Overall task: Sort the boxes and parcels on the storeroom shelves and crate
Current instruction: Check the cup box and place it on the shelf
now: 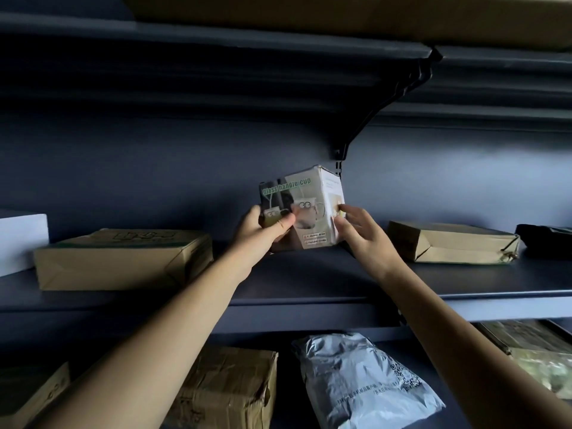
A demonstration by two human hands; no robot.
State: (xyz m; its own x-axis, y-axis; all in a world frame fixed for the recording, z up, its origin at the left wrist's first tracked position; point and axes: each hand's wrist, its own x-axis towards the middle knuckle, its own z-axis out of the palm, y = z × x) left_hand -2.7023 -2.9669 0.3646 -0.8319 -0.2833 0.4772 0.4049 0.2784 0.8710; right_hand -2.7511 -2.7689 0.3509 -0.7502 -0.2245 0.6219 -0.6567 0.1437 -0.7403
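Closest to me, on the lower shelf, I see a taped brown cardboard box and, just beside it on the right, a crumpled grey plastic mailer bag. Above them both arms reach over the dark middle shelf. My left hand grips a white printed carton marked "Glass handle cup", thumb curled across its front face. My right hand lays fairly straight fingers against the carton's right side. The carton is tilted, its lower edge down at the shelf; I cannot tell whether it rests there. On the same shelf a flat brown cardboard parcel lies to the left and a smaller brown cardboard parcel to the right, both apart from the carton. Above, a black bracket carries the upper shelf.
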